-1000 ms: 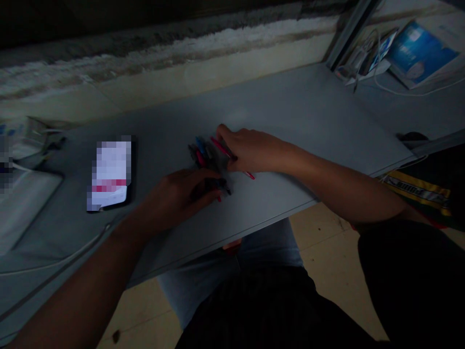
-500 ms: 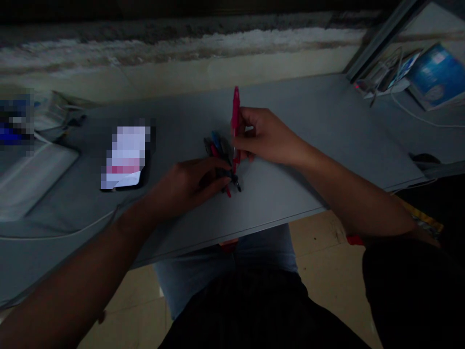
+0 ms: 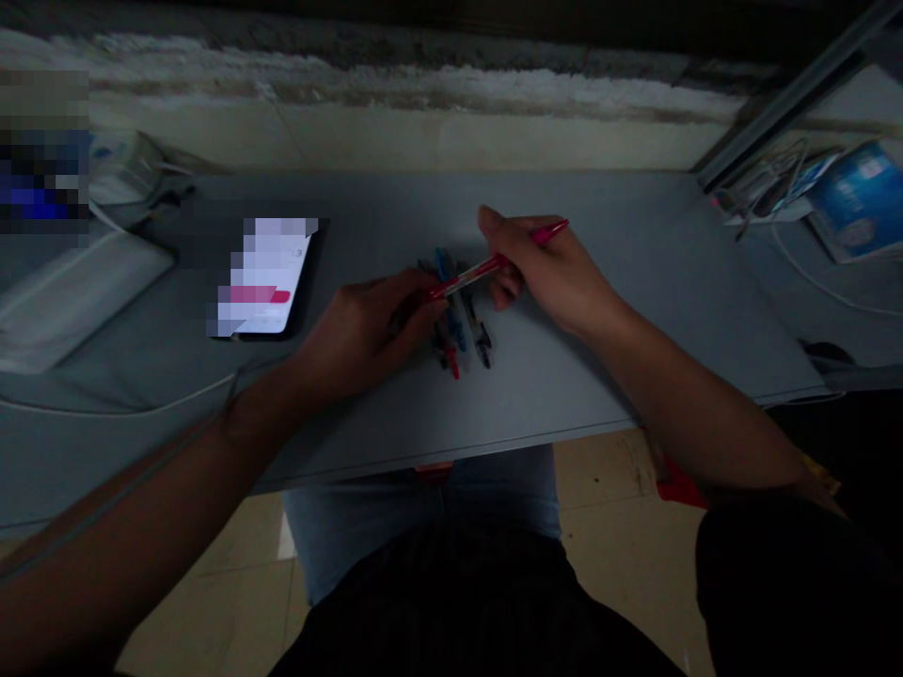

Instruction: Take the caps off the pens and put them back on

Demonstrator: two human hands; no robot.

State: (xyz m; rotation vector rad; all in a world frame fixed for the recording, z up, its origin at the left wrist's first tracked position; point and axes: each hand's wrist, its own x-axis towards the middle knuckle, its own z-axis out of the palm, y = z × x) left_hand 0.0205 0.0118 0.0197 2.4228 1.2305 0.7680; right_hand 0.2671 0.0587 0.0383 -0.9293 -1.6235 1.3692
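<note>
A pink pen (image 3: pixel 471 275) with a clear section slants between my two hands above the table. My right hand (image 3: pixel 540 268) is closed around its upper end, which sticks out past the thumb. At the lower left end, the thumb and fingers of my left hand (image 3: pixel 373 324) pinch the pen. Several pens lie on the table just beneath: a blue pen (image 3: pixel 457 329), a black pen (image 3: pixel 481 340) a little apart to the right, and a red-tipped pen (image 3: pixel 452 361). My left fingers partly hide the others.
A phone (image 3: pixel 272 282) with a lit screen lies on the grey table (image 3: pixel 564 385), left of my hands. Farther left are a white box-like object (image 3: pixel 77 301) and a cable (image 3: pixel 155 410). At the far right stands a blue package (image 3: pixel 861 202) by more cables.
The pink pen has gone from upright to slanting, its upper end swinging right with my right hand. My left fingers have moved from the pens on the table to the pink pen's lower end.
</note>
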